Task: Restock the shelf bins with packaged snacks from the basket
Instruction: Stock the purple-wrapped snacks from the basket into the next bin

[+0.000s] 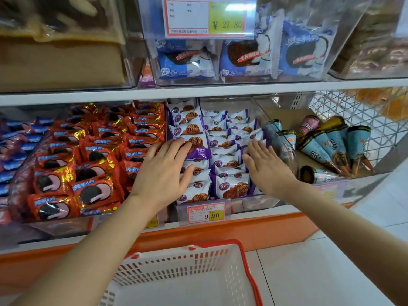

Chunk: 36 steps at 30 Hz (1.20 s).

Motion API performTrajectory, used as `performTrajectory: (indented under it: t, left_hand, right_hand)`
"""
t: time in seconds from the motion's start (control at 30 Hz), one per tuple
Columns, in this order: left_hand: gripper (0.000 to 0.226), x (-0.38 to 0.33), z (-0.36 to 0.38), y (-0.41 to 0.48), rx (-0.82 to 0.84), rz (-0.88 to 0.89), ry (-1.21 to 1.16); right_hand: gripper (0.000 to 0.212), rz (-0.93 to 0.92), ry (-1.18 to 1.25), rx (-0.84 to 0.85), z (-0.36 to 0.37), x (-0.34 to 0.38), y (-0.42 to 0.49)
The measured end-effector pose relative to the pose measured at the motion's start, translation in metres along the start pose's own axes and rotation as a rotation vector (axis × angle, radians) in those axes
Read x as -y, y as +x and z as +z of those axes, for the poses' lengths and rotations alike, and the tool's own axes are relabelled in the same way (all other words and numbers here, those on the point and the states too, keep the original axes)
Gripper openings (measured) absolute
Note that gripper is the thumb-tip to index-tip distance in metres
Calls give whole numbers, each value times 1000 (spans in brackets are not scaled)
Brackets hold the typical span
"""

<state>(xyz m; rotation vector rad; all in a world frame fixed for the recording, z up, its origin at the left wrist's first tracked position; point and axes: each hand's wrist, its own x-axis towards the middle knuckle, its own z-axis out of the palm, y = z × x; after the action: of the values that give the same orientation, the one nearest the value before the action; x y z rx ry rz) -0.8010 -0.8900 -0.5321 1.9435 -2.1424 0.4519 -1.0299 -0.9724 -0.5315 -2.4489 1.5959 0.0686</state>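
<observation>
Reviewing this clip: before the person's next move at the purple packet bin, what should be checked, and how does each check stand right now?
1. Left hand free: lies flat on the purple packets, gripping nothing: ok.
2. Right hand free: flat on the same packets, fingers straight: ok.
3. Basket emptied: the visible part holds nothing, but its near end is out of frame: cannot tell.
4. Rows tidy: the top packet by the left hand lies loose over the others: not ok.
5. Purple packets kept apart from the red packets in the next bin: ok.
</observation>
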Motion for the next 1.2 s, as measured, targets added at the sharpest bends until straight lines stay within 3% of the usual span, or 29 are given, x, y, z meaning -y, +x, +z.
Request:
performTrajectory:
  t: [0.3, 0.47, 0.57, 0.7, 0.9, 1.0, 1.07, 1.2]
  left_hand:
    - [57, -1, -2, 0, 34, 4, -5]
    - [60, 1, -1, 1, 63, 5, -13]
    - [69, 1, -8, -1, 84, 25, -53]
    - [60, 11, -25, -21, -48, 23, -69]
    - [49, 88, -39, -94, -208, -226, -21]
    - [51, 128, -35, -131, -113, -327, 13]
    - [53, 140, -31, -147, -81, -285, 9]
    - [52, 132, -24, -157, -91, -184, -26]
  right_hand:
    - [61, 8, -6, -85, 4, 4, 1]
    - [61, 2, 30, 28, -3, 2, 5]
    - [58, 2, 73, -77, -17, 24, 4]
    - [50, -247, 336, -263, -21, 87, -22]
    - [55, -576, 570, -230, -2, 182, -49]
    - [55, -701, 411, -286, 11, 213, -44]
    - [53, -757, 233, -323, 18, 228, -36]
    - [51, -666, 31, -357, 43, 244, -28]
